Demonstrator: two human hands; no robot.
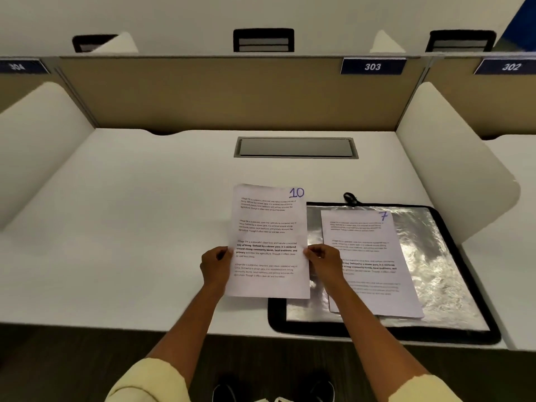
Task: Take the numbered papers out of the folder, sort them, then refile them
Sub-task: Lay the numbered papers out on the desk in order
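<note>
A: Starting from the left, what is the left hand (216,264) doing?

B: Its forearm reaches forward over the near edge of the white desk (116,227), in a pale yellow sleeve (150,384). The fingers are curled and pinch the left edge of the white printed sheet marked 10 in blue ink (268,242), about two thirds of the way down.

A: And the sheet itself?

B: Held between both hands, its right edge overlapping the left side of the folder (whether its lower end touches the desk I cannot tell).

A: The right hand (324,262)?

B: Mirrored: fingers curled, pinching the sheet's right edge at the same height, forearm running back over the folder.

A: What lies further right?

B: The black-bordered clear plastic zip folder (452,271), flat on the desk by its near edge. The white printed sheet marked 7 (374,256) lies within its outline, slightly turned; inside or on top, I cannot tell.
</note>
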